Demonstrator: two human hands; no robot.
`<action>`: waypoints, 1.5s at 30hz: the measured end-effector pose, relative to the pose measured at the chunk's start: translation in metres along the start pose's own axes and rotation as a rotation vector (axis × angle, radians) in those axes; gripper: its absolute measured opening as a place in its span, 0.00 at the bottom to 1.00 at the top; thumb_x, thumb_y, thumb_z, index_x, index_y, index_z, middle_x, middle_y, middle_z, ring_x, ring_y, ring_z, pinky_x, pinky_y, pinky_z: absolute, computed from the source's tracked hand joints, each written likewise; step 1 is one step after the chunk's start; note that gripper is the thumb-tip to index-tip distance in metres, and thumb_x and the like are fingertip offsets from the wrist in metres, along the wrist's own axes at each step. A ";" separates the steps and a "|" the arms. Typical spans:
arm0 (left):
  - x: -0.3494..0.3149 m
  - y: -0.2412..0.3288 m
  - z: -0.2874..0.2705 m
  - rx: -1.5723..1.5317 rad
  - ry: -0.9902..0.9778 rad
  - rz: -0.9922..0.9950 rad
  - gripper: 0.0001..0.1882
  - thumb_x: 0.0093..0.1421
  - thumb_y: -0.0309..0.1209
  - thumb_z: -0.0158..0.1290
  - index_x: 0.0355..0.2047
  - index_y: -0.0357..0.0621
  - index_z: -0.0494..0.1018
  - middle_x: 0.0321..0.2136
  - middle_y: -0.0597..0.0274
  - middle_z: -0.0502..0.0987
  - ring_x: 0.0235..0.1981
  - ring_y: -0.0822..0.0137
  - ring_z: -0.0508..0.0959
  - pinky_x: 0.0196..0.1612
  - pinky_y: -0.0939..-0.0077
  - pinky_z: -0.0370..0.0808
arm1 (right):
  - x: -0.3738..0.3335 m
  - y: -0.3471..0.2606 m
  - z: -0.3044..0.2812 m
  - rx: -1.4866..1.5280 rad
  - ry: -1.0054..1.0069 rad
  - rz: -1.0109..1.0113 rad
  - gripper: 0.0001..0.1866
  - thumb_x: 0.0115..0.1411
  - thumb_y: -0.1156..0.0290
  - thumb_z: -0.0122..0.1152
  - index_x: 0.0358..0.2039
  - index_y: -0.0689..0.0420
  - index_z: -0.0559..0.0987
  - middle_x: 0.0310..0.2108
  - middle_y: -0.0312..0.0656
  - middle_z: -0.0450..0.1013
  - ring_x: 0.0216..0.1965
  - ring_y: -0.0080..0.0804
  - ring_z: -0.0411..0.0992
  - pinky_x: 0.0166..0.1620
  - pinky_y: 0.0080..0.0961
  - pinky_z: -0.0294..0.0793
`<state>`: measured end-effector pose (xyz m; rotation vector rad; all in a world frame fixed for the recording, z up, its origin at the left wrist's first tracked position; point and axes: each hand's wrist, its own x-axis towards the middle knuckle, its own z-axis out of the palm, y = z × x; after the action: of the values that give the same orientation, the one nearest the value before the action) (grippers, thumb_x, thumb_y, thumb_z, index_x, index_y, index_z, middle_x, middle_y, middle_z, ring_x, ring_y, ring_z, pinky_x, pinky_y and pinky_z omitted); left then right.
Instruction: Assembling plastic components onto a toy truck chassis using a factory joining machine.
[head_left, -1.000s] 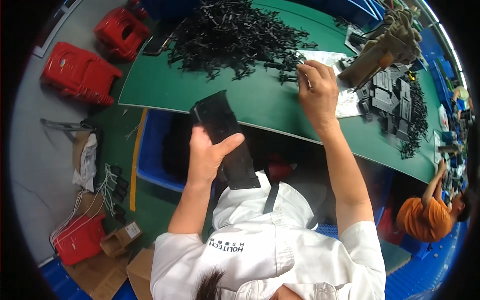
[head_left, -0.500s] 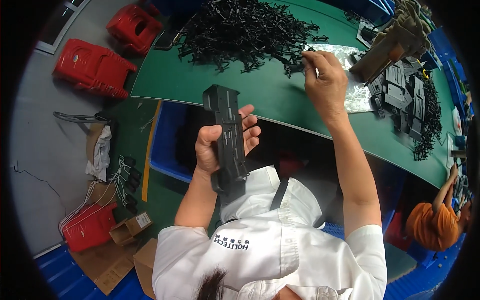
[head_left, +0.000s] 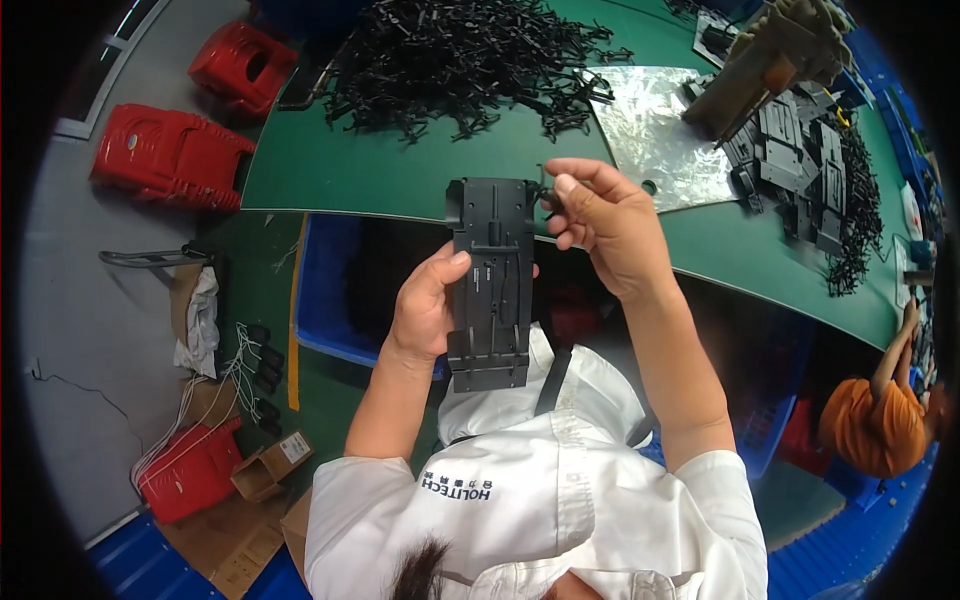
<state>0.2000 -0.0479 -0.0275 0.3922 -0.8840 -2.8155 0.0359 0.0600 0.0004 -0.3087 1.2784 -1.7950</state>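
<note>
Above the lap of the white-clothed wearer (head_left: pixel 560 490), a black panel (head_left: pixel 490 300) is held lengthwise, its upper end overlapping the counter's front edge in this view. The left hand (head_left: pixel 425 305) grips it by its left side: the thumb lies across the upper face near the edge, the other fingers pass underneath, and a fingertip shows beyond the right side. The panel is long, oblong and matt black, with raised ribs, cross bars near both ends, small holes and a few pale marks along the middle. Just beside its upper right corner, the fingers of the right hand (head_left: pixel 610 225) are pinched together on a small black part (head_left: pixel 547 195) (mostly hidden, so its full shape is unclear); whether that part touches the panel, I cannot tell.

Past the panel to the left, a blue bin (head_left: pixel 330 300) sits below the edge of the green counter (head_left: pixel 390 180). Farther in, a shiny, silvery sheet (head_left: pixel 660 130) lies flat on it, with a loose heap of thin black pieces (head_left: pixel 440 75) to its left and grey panels (head_left: pixel 785 150) to its right. Well apart at the far right, a co-worker in orange (head_left: pixel 870 425) reaches toward the counter
</note>
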 end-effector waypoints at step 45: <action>0.012 -0.028 0.046 1.275 0.121 0.436 0.07 0.54 0.22 0.49 0.33 0.34 0.65 0.18 0.55 0.68 0.16 0.62 0.67 0.21 0.74 0.66 | -0.033 0.016 -0.029 -0.801 0.141 -0.766 0.13 0.46 0.85 0.60 0.34 0.57 0.78 0.24 0.42 0.70 0.25 0.32 0.70 0.28 0.22 0.69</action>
<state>0.1725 -0.0032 -0.0102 0.4035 -2.2687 -1.5055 0.0449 0.1024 -0.0169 -1.2708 2.1459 -1.8086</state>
